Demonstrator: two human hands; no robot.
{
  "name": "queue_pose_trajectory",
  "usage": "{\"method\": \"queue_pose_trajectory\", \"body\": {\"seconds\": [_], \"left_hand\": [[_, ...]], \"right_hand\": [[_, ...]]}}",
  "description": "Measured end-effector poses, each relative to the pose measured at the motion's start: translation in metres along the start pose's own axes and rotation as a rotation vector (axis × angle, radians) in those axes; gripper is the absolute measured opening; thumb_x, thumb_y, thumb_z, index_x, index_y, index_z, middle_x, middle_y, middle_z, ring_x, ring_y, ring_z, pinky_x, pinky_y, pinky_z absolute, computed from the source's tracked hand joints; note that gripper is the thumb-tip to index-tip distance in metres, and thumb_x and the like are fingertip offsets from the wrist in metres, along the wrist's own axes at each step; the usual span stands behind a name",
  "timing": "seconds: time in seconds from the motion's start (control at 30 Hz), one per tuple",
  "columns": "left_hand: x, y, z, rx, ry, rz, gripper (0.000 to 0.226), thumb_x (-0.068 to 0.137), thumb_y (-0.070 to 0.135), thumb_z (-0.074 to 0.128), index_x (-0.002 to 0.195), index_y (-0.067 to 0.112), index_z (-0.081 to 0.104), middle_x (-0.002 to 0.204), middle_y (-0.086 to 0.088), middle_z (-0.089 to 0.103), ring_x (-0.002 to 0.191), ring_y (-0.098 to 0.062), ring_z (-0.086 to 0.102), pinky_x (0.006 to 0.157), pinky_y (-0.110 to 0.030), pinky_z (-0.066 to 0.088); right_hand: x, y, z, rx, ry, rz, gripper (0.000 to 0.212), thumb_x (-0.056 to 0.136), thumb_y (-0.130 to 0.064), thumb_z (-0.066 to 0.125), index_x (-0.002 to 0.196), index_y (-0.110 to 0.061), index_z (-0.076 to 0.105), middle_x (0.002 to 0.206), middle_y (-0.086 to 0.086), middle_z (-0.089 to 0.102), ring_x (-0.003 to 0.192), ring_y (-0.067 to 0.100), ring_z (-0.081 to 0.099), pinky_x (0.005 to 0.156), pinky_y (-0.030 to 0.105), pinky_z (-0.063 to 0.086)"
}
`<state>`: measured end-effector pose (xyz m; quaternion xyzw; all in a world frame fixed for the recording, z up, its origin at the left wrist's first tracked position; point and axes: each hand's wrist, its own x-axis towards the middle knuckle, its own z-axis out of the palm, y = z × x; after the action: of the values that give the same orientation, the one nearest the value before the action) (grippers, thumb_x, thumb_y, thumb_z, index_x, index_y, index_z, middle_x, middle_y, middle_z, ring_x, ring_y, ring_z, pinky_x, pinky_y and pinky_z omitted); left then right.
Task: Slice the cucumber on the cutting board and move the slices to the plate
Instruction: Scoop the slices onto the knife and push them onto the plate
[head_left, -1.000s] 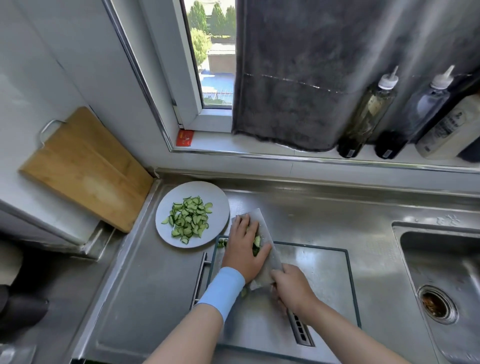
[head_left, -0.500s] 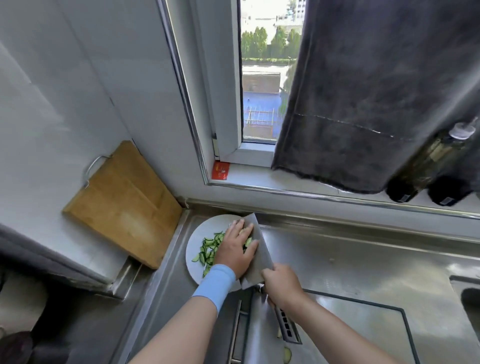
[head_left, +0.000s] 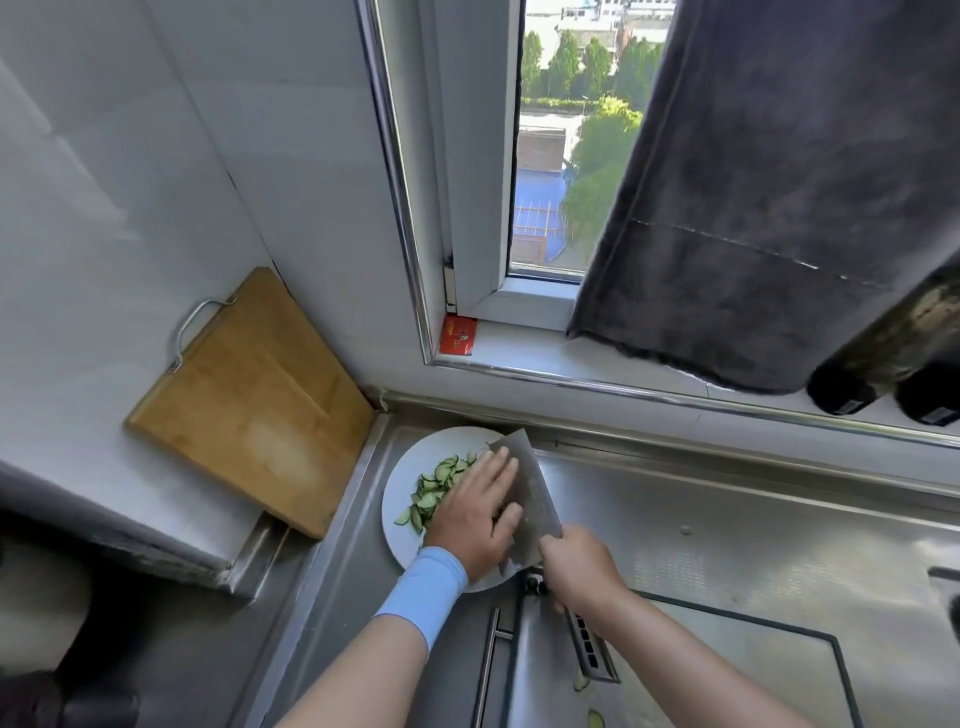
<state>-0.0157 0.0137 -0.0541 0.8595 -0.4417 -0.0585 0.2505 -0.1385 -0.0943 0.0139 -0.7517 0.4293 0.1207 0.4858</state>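
Cucumber slices (head_left: 434, 486) are piled on the left half of a white plate (head_left: 393, 512), which is set on the steel counter (head_left: 727, 519) in the corner below the window. A cleaver (head_left: 532, 493) is held tilted over the plate, with its broad blade reaching from the plate's near rim to its far rim. The left hand (head_left: 475, 512) is laid flat against the blade's left face; its fingers (head_left: 501, 467) are kept straight and close together, and the thumb is stretched along the steel nearer the handle. The visible slices lie just left of those fingers and beside the knuckles, touching the hand's outer edge. Whether more slices are trapped between palm and blade cannot be told, since that side is hidden. A pale blue cuff (head_left: 423, 590) is worn on the left wrist. The right hand (head_left: 576, 569) is wrapped round the cleaver's handle with its fingers curled; the handle itself is almost wholly covered. A steel cutting board (head_left: 727, 670) with a dark edge is seen at the lower right, and one stray slice (head_left: 595, 719) is left on the steel at the bottom edge. A wooden board (head_left: 249, 400) is leaned against the left wall, and a grey cloth (head_left: 779, 182) is hung across the window.
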Motion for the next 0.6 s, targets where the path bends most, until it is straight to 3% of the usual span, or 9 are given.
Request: {"method": "queue_pose_trajectory", "body": {"seconds": [0.1,0.3,0.4,0.5,0.6], "left_hand": [[-0.003,0.002,0.005,0.122,-0.11,-0.032,0.061,0.097,0.048,0.011,0.154,0.027,0.011,0.161,0.01,-0.003,0.146,-0.007,-0.011,0.12,-0.031,0.0],[0.003,-0.022,-0.005,0.204,-0.119,-0.303,0.054,0.103,0.025,0.022,0.155,0.018,0.007,0.162,0.001,-0.003,0.148,-0.015,-0.007,0.12,-0.033,0.0],[0.007,-0.019,-0.011,0.066,-0.075,-0.238,0.054,0.103,0.026,0.027,0.154,0.019,0.012,0.162,0.005,0.005,0.147,-0.009,0.0,0.12,-0.028,0.001],[0.01,-0.009,-0.011,0.091,-0.143,-0.132,0.055,0.104,0.032,0.025,0.155,0.022,0.007,0.161,0.01,-0.001,0.147,-0.005,-0.004,0.119,-0.026,-0.003],[0.008,-0.018,-0.007,0.202,-0.191,-0.224,0.055,0.104,0.033,0.019,0.155,0.02,0.004,0.162,0.006,-0.002,0.147,-0.009,-0.004,0.12,-0.029,-0.002]], "right_hand": [[-0.001,-0.003,-0.001,-0.008,-0.011,-0.025,0.019,0.088,-0.013,0.044,0.072,-0.012,0.055,0.055,0.006,0.053,0.037,0.022,0.051,0.039,0.021,0.037],[-0.003,0.0,-0.002,-0.078,-0.012,-0.021,0.016,0.086,-0.017,0.042,0.072,-0.014,0.048,0.063,0.005,0.053,0.048,0.024,0.054,0.049,0.024,0.039],[-0.004,0.0,-0.001,-0.074,-0.024,-0.021,0.016,0.086,-0.016,0.042,0.072,-0.014,0.048,0.061,0.005,0.052,0.045,0.023,0.053,0.048,0.024,0.039],[-0.006,-0.002,0.001,-0.066,-0.026,-0.04,0.016,0.087,-0.014,0.043,0.072,-0.015,0.049,0.061,0.004,0.051,0.043,0.021,0.051,0.043,0.021,0.036],[-0.006,-0.001,0.001,-0.081,-0.019,-0.039,0.017,0.089,-0.014,0.043,0.072,-0.015,0.049,0.062,0.003,0.051,0.046,0.02,0.051,0.044,0.02,0.037]]}}
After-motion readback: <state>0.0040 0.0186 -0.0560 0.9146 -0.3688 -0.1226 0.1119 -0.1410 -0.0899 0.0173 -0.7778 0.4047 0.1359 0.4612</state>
